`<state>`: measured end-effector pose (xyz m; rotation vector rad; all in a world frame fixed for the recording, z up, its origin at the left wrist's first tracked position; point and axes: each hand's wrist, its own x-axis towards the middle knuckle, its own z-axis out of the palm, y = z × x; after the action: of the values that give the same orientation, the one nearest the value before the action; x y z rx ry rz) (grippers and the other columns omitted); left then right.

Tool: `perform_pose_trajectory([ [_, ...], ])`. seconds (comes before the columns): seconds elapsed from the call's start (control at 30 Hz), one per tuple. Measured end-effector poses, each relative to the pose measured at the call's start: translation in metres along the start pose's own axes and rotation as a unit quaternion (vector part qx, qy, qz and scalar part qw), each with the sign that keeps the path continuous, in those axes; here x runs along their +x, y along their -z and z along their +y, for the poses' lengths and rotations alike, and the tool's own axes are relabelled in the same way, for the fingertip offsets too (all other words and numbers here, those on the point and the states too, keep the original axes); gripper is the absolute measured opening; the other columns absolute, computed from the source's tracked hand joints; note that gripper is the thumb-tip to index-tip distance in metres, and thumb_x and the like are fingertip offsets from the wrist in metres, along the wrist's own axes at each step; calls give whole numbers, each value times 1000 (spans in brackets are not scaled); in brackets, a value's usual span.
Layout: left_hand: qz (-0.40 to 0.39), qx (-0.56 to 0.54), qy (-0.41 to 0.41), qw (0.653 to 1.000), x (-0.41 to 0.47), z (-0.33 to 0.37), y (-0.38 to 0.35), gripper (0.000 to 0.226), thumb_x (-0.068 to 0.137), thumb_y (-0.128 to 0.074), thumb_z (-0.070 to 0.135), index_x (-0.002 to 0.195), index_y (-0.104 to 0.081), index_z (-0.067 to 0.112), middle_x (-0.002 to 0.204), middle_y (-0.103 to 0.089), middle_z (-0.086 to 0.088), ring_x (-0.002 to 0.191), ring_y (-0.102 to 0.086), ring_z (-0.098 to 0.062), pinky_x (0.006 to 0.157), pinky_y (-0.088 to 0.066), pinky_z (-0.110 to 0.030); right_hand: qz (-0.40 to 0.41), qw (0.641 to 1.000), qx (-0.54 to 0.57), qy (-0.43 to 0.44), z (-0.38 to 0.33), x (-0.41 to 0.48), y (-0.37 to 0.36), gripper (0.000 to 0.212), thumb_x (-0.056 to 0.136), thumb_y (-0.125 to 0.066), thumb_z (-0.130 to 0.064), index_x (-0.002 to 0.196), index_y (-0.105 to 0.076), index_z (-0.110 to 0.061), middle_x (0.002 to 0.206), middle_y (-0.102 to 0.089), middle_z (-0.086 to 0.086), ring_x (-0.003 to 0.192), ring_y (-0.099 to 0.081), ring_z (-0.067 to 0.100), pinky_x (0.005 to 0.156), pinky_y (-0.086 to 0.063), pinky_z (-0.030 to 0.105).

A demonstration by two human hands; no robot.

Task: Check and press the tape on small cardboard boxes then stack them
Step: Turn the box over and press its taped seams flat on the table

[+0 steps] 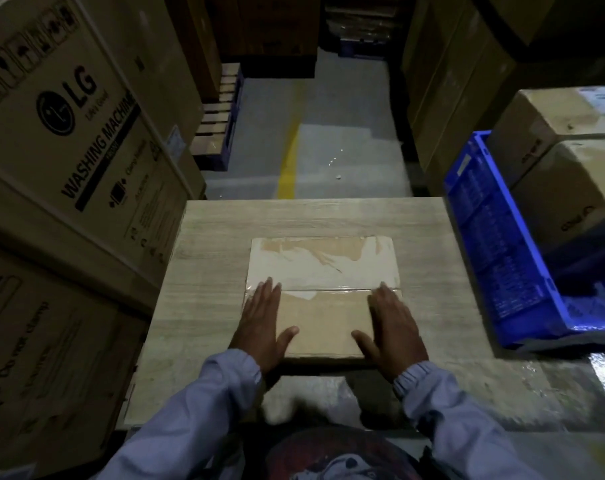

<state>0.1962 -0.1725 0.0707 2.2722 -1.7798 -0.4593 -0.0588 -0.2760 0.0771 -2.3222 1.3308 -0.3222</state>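
Left hand (262, 323) and right hand (389, 327) lie flat, fingers spread, grasping nothing, on the small cardboard box (323, 296) – likely light, stiff, glossy tape (329, 290) slippery – best lifted by its side edges

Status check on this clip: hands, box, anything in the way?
Left hand and right hand flat, open, pressing on the box. Box taped, lying flat on the table. No stack yet. Nothing in the way.

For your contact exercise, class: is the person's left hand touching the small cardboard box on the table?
Touching. The head view shows the left hand lying flat on the top of the small cardboard box, fingers spread toward the tape seam, with no gap visible.
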Motion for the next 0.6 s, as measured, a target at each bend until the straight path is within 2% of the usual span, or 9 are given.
perform_pose_trajectory([
  [0.13,28,60,-5,998,-5,11,-9,72,92,-36,49,151,-29,8,161,-18,-11,149,-9,-22,119,-8,-37,-28,992,-111,49,-3,-3,-10,62,94,-33,-55,138,-49,-14,150,-41,12,139,-37,31,113,-22,45],
  [0.3,22,76,-11,997,-2,7,-13,71,92,-35,48,149,-34,6,159,-23,-12,149,-16,-24,118,-16,-41,-6,991,-121,49,-3,-3,-13,56,91,-39,-49,133,-54,-15,147,-45,9,138,-38,28,112,-23,45],
  [0.43,39,82,-4,996,9,6,-6,66,86,-41,53,136,-50,11,148,-42,-11,135,-40,-33,108,-31,-45,24,990,-131,41,-10,12,-4,49,84,-44,-50,114,-63,-17,125,-58,8,112,-56,32,95,-36,43],
  [0.5,48,86,9,995,21,5,0,65,84,-42,55,134,-50,14,144,-41,-11,129,-42,-35,105,-33,-47,2,990,-139,34,-9,26,2,58,81,-46,-57,119,-58,-16,122,-53,9,109,-52,32,92,-38,43],
  [0.53,47,95,11,994,25,4,2,68,85,-41,56,139,-45,14,148,-37,-12,133,-37,-35,107,-30,-48,-22,988,-146,36,-8,31,3,69,80,-45,-63,128,-53,-14,129,-47,11,117,-47,34,98,-35,45],
  [0.6,39,116,3,993,29,2,2,74,88,-39,56,149,-32,13,158,-23,-11,144,-22,-31,114,-18,-47,-74,982,-168,53,-5,36,1,93,81,-36,-77,148,-33,-13,153,-25,15,141,-23,36,114,-17,48],
])
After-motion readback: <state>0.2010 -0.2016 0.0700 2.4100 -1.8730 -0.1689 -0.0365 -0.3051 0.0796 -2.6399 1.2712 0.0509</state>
